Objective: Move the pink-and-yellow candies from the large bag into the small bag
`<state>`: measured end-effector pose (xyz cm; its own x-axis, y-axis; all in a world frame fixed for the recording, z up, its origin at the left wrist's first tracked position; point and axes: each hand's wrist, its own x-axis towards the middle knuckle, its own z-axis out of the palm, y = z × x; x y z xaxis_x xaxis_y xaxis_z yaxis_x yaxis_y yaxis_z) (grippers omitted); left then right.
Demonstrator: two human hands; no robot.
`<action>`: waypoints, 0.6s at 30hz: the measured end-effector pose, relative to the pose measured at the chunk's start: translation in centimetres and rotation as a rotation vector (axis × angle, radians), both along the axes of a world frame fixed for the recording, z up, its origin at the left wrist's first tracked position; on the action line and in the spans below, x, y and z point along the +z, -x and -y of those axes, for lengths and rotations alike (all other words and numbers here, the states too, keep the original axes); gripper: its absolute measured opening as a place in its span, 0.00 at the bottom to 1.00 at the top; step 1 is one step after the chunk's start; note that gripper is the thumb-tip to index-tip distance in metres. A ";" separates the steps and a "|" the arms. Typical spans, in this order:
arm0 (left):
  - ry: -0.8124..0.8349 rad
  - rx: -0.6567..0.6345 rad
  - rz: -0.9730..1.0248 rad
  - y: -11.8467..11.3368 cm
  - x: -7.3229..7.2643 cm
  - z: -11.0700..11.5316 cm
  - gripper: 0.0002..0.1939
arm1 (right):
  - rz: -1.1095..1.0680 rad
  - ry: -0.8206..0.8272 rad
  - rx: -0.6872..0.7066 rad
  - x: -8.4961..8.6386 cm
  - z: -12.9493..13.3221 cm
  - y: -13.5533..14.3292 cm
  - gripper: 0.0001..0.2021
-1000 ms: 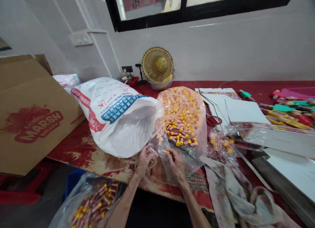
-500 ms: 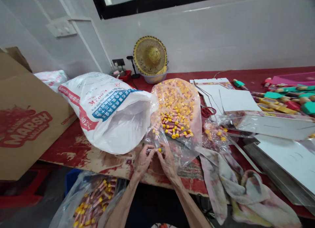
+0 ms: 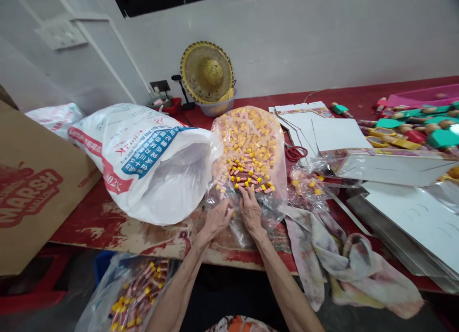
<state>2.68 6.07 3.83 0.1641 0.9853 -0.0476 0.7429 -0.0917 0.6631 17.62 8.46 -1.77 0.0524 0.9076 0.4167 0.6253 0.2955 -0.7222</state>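
Note:
A clear plastic bag full of small yellow-capped tubes lies on the table, its mouth toward me. My left hand is closed at the mouth of the bag, and the yellow cap of a tube peeks out by its fingertips; the rest of that tube is hidden. Just to the right, my right hand has its fingers stretched forward, reaching the nearest loose tubes. Below the table edge, another clear bag holds more yellow-capped tubes.
A large white woven sack gapes open on the left, beside a cardboard box. Red-handled scissors, a stained cloth and white card sheets lie to the right. A straw hat stands at the back.
My hands were together holding one tube; now they have parted. My right hand has moved forward to the tubes in the bag. The view has shifted slightly right.

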 end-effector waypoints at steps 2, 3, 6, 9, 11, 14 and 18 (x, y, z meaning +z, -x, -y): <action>0.060 0.066 0.180 1.0 0.4 0.2 0.05 | 0.052 0.002 0.034 -0.3 -0.5 -0.1 0.21; 0.074 0.093 0.242 1.4 0.6 0.5 0.06 | 0.061 -0.002 0.051 -0.5 -0.5 -0.2 0.20; 0.047 0.157 0.257 1.7 1.0 2.3 0.09 | 0.031 -0.026 0.081 -0.7 -0.3 -0.2 0.19; -0.061 0.246 0.076 0.9 0.6 4.2 0.07 | -0.009 -0.051 -0.005 -0.7 -0.1 -0.2 0.20; -0.118 0.283 -0.098 0.2 0.0 4.8 0.04 | 0.002 -0.061 -0.100 -0.7 0.0 -0.2 0.21; -0.135 0.215 -0.248 -0.7 -0.6 4.4 0.04 | 0.078 -0.048 -0.145 -1.1 0.1 -0.3 0.21; -0.122 0.158 -0.268 -0.7 -0.3 3.5 0.07 | 0.081 -0.049 -0.115 -1.7 0.1 -0.5 0.17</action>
